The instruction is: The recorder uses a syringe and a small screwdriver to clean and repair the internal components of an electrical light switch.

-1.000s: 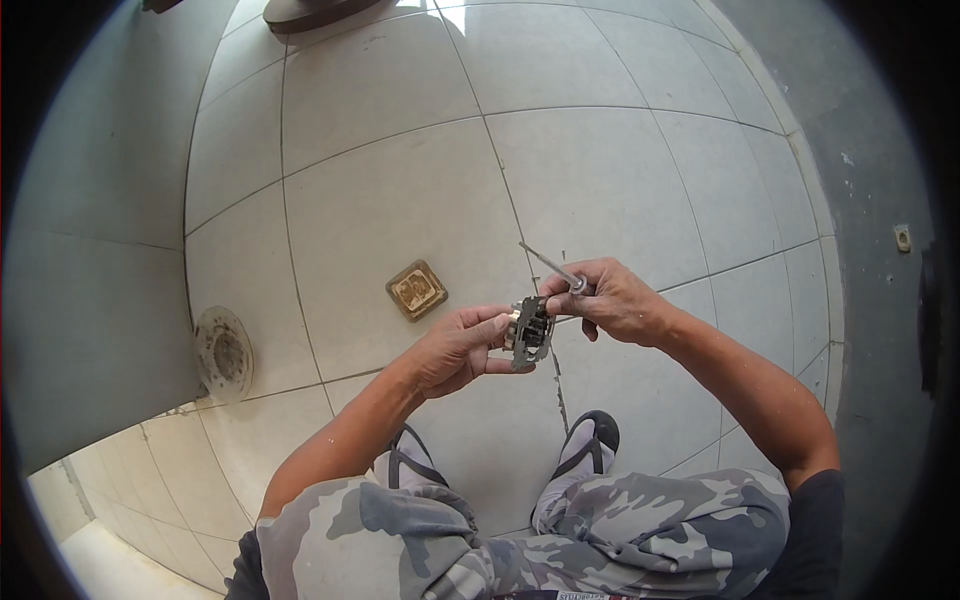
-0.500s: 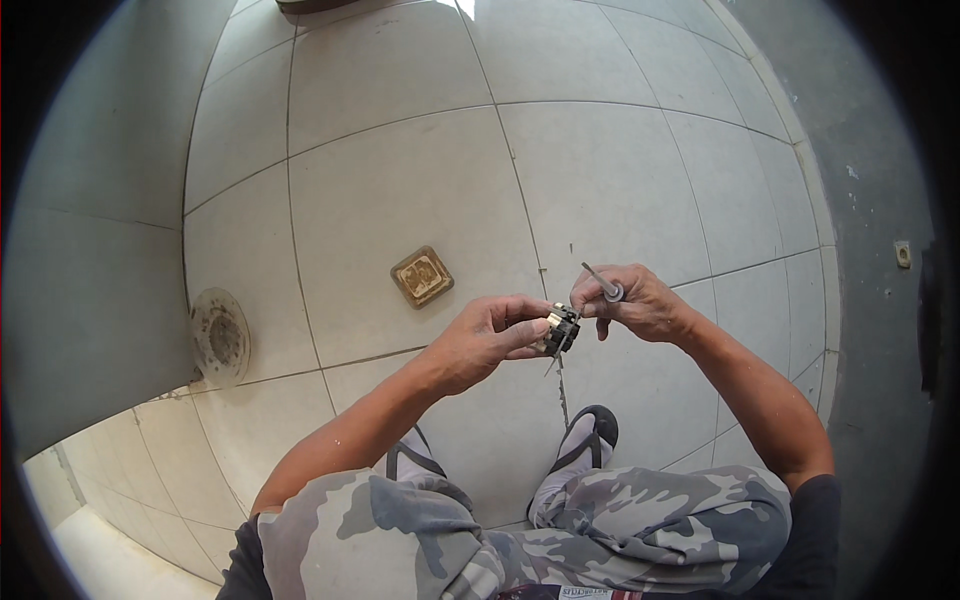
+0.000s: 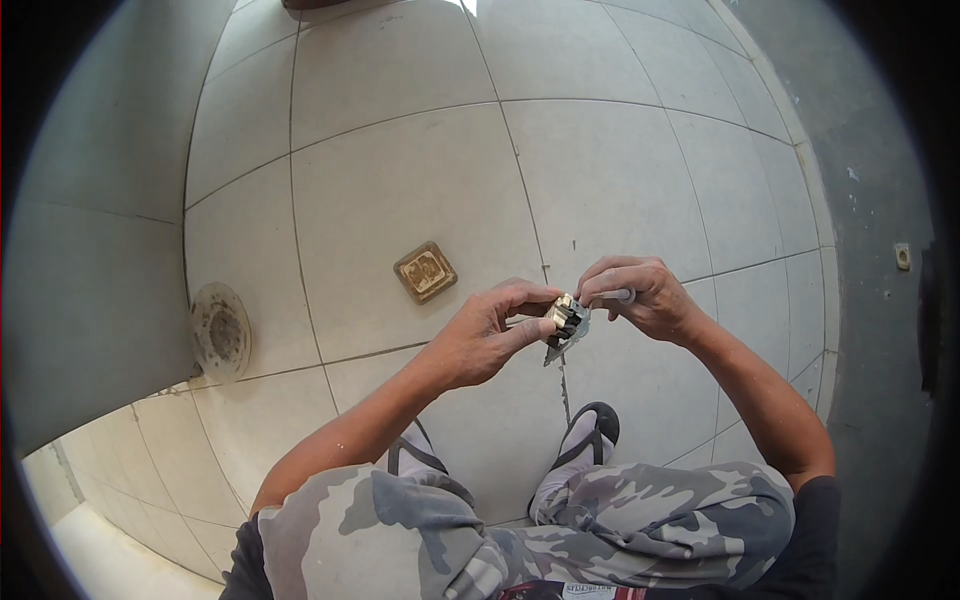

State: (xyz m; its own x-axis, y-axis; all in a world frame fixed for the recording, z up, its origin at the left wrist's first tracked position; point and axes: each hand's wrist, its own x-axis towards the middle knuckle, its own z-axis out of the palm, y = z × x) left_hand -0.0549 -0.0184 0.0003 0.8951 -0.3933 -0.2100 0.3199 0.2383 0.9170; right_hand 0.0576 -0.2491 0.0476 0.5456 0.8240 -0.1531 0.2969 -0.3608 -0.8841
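My left hand (image 3: pixel 488 335) is closed on a small electrical switch or socket mechanism (image 3: pixel 566 318), pinching it between thumb and fingers. Black and cream parts show in its body, and a thin grey metal mounting frame runs along its right and lower edge. On the right side, my right hand (image 3: pixel 650 297) grips a screwdriver by its pale, translucent handle (image 3: pixel 621 296). Its fingertips meet the mechanism's upper right edge. The screwdriver's shaft and tip cannot be made out clearly there. A brown, dirt-stained square cover plate (image 3: pixel 426 272) lies on the floor beyond my left hand.
Light tiles (image 3: pixel 400 180) cover the floor. Near the grey panel (image 3: pixel 100 300) on the left is a round, stained translucent disc (image 3: pixel 221 333). My sandalled feet (image 3: pixel 586 445) stand below my hands. A grey wall (image 3: pixel 870 200) on the right carries a small pale fitting (image 3: pixel 903 257).
The screwdriver has swung from pointing up and away to pointing left at the mechanism. My left hand has turned the mechanism, so more of its metal frame shows.
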